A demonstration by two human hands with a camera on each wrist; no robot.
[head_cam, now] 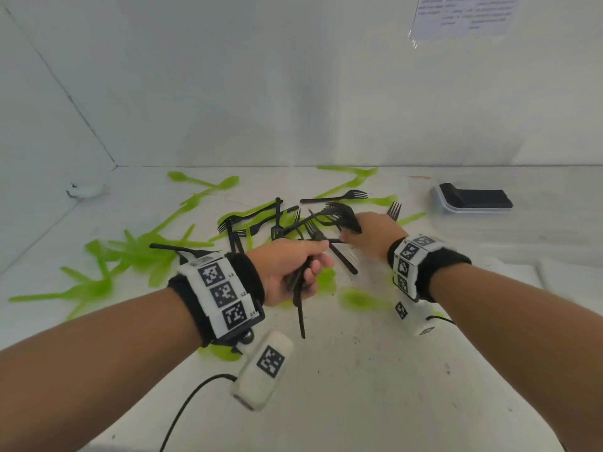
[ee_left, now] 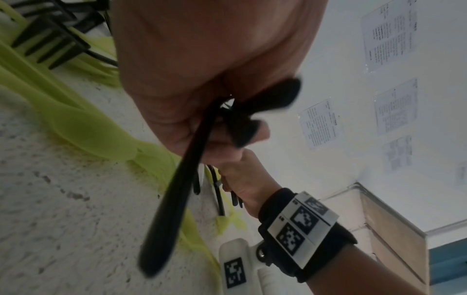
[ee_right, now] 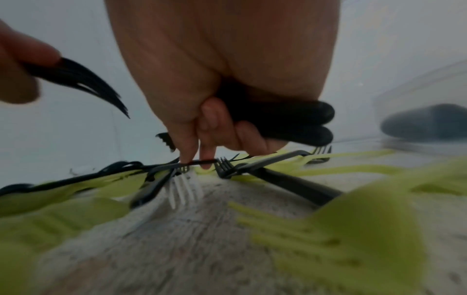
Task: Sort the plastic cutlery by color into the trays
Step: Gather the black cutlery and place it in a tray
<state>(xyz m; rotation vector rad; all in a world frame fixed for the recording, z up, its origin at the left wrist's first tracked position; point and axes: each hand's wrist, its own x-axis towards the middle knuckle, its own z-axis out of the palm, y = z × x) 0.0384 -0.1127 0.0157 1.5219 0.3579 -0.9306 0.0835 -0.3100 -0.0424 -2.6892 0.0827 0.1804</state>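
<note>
While hands grip, slender black forks

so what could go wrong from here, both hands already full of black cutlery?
1. The left hand grips a loose bundle of black forks; handles splay downward, so one may slip out.
2. The right hand already holds black pieces while its fingertips pinch another fork in the tangled pile; lifting may drag green cutlery along.

White speckled bench: green cutlery scattered left & far, black forks heaped mid-far, a white fork among them, tray w/ black pieces far right.
</note>
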